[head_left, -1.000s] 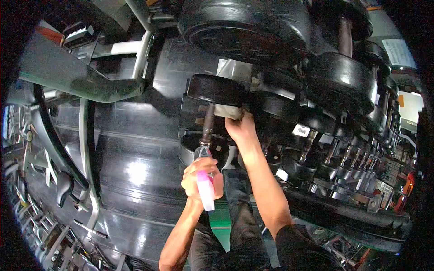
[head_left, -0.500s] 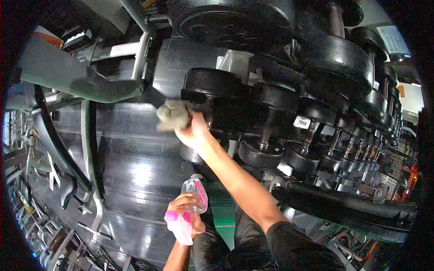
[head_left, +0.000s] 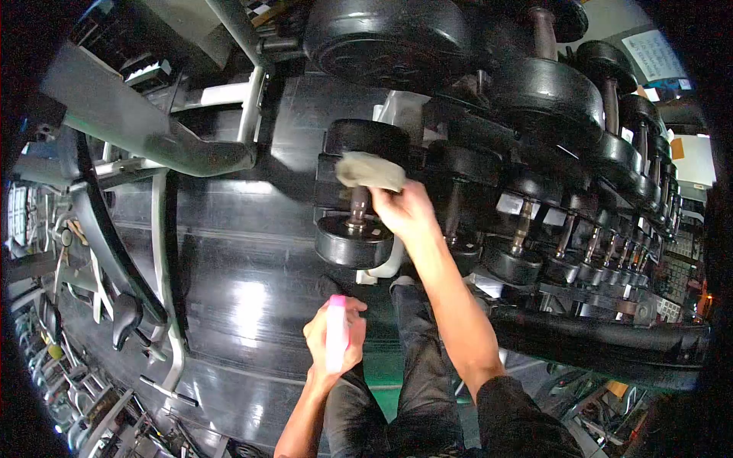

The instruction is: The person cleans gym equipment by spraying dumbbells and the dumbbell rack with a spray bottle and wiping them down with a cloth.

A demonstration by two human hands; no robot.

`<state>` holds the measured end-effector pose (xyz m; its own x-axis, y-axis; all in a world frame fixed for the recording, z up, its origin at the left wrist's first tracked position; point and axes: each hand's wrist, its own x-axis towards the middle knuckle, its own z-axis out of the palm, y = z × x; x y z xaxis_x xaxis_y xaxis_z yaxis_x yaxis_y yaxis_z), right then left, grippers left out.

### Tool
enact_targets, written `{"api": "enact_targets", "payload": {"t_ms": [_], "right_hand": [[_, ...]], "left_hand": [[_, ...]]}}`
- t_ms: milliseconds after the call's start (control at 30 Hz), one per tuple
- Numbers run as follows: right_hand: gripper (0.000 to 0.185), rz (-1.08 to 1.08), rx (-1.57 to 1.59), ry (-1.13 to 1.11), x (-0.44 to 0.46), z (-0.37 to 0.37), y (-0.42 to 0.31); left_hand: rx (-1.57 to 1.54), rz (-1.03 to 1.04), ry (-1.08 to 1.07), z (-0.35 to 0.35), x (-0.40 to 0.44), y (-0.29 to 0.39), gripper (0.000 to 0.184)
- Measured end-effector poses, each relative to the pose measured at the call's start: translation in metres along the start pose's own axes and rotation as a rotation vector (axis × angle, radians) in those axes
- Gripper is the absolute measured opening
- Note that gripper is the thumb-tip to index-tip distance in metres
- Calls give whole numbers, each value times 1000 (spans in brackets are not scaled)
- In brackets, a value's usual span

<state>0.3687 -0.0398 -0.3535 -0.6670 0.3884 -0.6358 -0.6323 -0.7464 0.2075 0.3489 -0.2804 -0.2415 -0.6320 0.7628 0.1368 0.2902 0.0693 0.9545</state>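
A grey-beige cloth [head_left: 370, 171] is gripped in my right hand [head_left: 405, 210], lying over the far head of the nearest lower dumbbell [head_left: 355, 240]. Its handle and near round head show below the cloth. Lower down, my left hand [head_left: 336, 336] is closed around a spray bottle [head_left: 336, 340] with a pink and white top. The top faces me, so most of the bottle's body is hidden behind it and the hand.
Several black dumbbells [head_left: 513, 259] run along a two-level rack to the right. A larger dumbbell [head_left: 389, 38] sits above. Exercise machines with a grey frame [head_left: 160, 259] stand on the left. Dark floor [head_left: 237, 305] reaches between them.
My right hand has moved right with the cloth, from the dumbbell's left side onto its far head. My left hand has turned the spray bottle, so its clear body no longer shows.
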Motion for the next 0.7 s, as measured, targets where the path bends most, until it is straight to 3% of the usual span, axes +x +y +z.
{"api": "enact_targets", "payload": {"t_ms": [33, 100, 167, 233, 300, 367, 433, 700], "right_hand": [[27, -68, -20, -47, -17, -2, -5], [29, -368, -128, -387, -50, -3, -16], [32, -456, -155, -566, -79, -14, -52], [35, -576, -200, -124, -114, -3, -50], [39, -532, -342, -203, -139, -14, -38], [43, -534, -423, 94, -160, -35, -32], [44, -515, -439, 20, -174, -64, -29], [40, -523, -428, -11, -211, -135, -10]], "left_hand": [[23, -42, -54, -1, 3, 2, 23], [-67, -84, -36, -2, 4, 5, 29], [-163, -332, -104, -2, 3, 5, 29], [-179, -363, -106, 0, 4, 1, 27], [-117, -382, -124, 2, 6, -7, 23], [-180, -473, -66, 7, 5, -13, 20], [-122, -549, -119, 8, 7, -17, 26], [-36, -454, -53, 27, 3, -35, 19]]}}
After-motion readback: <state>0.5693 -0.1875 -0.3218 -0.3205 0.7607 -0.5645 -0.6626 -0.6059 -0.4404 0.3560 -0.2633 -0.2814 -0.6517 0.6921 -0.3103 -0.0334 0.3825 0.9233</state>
